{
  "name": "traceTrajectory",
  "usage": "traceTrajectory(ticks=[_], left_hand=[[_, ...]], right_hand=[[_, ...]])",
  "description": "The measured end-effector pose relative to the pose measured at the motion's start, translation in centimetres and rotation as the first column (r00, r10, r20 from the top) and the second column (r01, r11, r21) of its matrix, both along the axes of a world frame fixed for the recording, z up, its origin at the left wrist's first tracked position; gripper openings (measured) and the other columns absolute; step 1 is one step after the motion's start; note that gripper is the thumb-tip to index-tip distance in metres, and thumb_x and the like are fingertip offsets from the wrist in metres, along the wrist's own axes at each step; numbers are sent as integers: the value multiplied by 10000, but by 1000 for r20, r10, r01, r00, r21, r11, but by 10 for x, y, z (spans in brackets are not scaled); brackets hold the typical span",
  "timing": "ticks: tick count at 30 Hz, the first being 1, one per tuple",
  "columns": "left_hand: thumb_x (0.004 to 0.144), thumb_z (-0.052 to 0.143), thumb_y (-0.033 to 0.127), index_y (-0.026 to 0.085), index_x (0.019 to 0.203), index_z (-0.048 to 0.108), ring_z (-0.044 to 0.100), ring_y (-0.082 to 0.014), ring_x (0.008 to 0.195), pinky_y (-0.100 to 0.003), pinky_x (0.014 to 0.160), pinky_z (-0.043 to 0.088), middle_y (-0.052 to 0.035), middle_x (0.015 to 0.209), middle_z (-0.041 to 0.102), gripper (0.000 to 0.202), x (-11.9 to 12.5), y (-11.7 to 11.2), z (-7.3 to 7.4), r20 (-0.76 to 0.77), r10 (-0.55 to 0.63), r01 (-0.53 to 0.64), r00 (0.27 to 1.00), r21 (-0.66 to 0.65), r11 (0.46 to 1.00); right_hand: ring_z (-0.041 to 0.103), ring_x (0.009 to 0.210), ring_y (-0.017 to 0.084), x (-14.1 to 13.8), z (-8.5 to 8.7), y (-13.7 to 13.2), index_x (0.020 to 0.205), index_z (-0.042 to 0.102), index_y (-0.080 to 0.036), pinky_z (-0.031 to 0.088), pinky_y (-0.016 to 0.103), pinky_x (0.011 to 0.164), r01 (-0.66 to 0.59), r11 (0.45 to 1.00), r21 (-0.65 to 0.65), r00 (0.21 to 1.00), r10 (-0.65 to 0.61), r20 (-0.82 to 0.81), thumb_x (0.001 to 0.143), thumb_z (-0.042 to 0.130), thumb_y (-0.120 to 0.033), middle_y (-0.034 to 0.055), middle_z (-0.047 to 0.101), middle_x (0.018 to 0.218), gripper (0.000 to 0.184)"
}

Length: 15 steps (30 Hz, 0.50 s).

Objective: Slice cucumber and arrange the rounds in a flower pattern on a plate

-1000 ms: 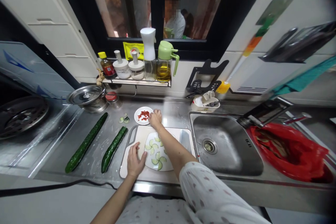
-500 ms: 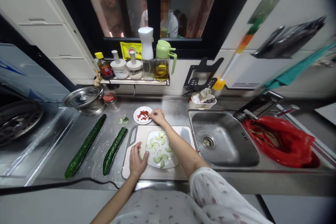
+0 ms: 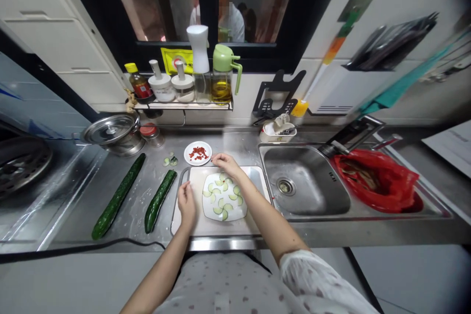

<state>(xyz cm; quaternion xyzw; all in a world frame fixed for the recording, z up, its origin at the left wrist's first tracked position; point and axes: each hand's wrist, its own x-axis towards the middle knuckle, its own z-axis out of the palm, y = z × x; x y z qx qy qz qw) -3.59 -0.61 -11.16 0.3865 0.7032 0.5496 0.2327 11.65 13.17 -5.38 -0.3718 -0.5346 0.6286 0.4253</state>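
Observation:
On a pale cutting board [image 3: 196, 227] lies a white square plate [image 3: 209, 213]. Thin cucumber slices [image 3: 223, 208] form several pinwheels on it, and a tiny red bit shows in the top one. My right hand [image 3: 227, 163] is above the plate's far edge, thumb and fingers pinched beside a small white dish [image 3: 187, 154]; whatever is between the tips is too small to name. Small red pieces [image 3: 199, 152] fill the dish's middle. Left of the plate, my left hand [image 3: 187, 206] hovers over the board with loosely bent fingers, holding nothing. My right forearm partly covers a knife blade [image 3: 254, 175].
Two cucumbers [image 3: 119, 196] and some cucumber scraps [image 3: 170, 160] lie to the left. A lidded pot [image 3: 112, 133] and a red-capped jar [image 3: 150, 135] stand behind them. At the right are the sink [image 3: 312, 186] and a red plastic bag [image 3: 390, 189]. Bottles line a shelf [image 3: 184, 106].
My left hand has drawn off the plate's left edge and its fingers have curled. My right hand has pulled back slightly from the red pieces to the dish's near right edge. The view has shifted.

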Motion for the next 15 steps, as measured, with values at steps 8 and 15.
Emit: traceTrajectory(ticks=[8, 15], left_hand=[[858, 544, 484, 171, 856, 615, 571, -154, 801, -257, 740, 448, -37, 846, 639, 321, 35, 35, 71, 205, -386, 367, 899, 128, 922], [793, 617, 428, 169, 793, 611, 486, -96, 623, -205, 574, 377, 14, 713, 579, 258, 40, 29, 75, 396, -392, 392, 830, 85, 916]], right_hand=[[585, 965, 175, 18, 25, -41, 725, 654, -188, 430, 258, 740, -16, 968, 252, 975, -40, 217, 763, 676, -379, 54, 637, 1012, 196], [575, 1009, 181, 26, 29, -56, 729, 648, -199, 432, 282, 799, -10, 945, 328, 955, -88, 282, 778, 673, -341, 48, 638, 1007, 152]])
